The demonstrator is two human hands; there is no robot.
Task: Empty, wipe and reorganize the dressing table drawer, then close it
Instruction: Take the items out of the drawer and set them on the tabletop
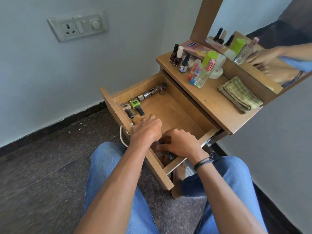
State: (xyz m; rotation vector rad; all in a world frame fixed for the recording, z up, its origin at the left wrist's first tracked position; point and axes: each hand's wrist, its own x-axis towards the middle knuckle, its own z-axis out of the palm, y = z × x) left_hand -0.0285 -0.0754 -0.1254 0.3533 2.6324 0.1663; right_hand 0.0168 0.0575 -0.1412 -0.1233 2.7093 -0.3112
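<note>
Right hand [180,143] curls round dark items [163,143] in the drawer's [170,108] near corner; left hand [146,130], grip hidden, sits nearest the gold bottle [136,118].

One wide-angle camera rides on the person's head, facing forward and steeply down. It looks from close above into the open drawer [168,107], with the surface [211,98] and mirror [244,14] at upper right and floor [42,166] at left.

Both arms outstretched, left hand [146,130] and right hand [182,142] side by side, knuckles up, fingers curled downward.
</note>
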